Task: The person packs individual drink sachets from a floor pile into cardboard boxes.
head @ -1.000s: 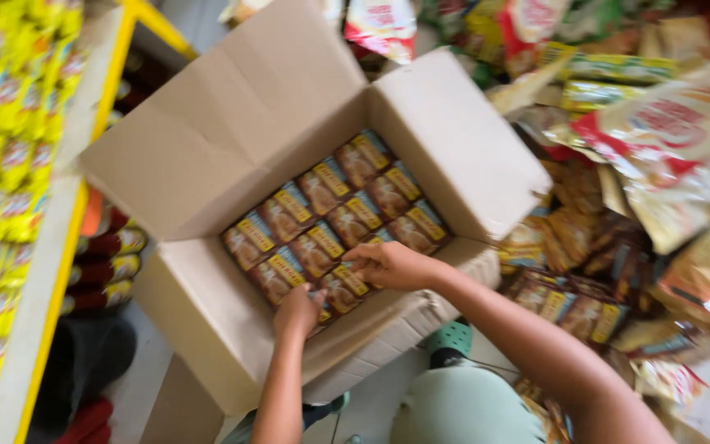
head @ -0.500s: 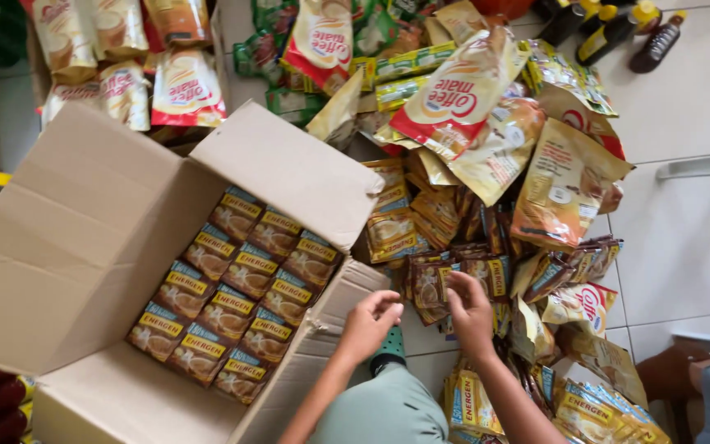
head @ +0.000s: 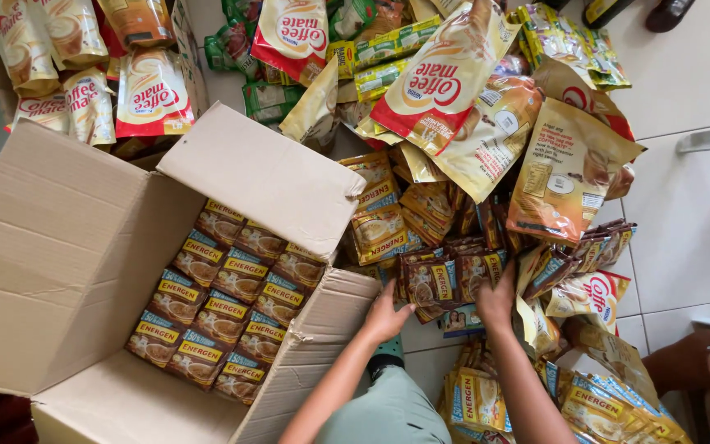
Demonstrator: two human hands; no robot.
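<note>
1. The left hand lies just past the edge of the box flap, fingers together and slightly curled, their tips touching the near edge of the brown sachets.
2. The right hand is on the other side of the same sachets, fingers pointing up and spread a little, their tips pressed against the bundle's right end. The two hands bracket the bundle from below; whether either has actually closed on it I cannot tell.
3. The brown sachets sit on the floor between the two sets of fingertips, just beyond them, a short strip of dark packets with a cup pictured on each.
4. Left of the left fingers stands the open cardboard box, and inside it are packed sachets in neat rows, brown with yellow bands.
5. Beyond the fingers are yellow sachets, and farther up lies a heap of large creamer pouches.
6. Right of the right fingers are more dark packets and a red and white pouch.
7. Below the right wrist lie yellow packs.
8. Far right of the fingers, another person's foot rests on the tiled floor.
</note>
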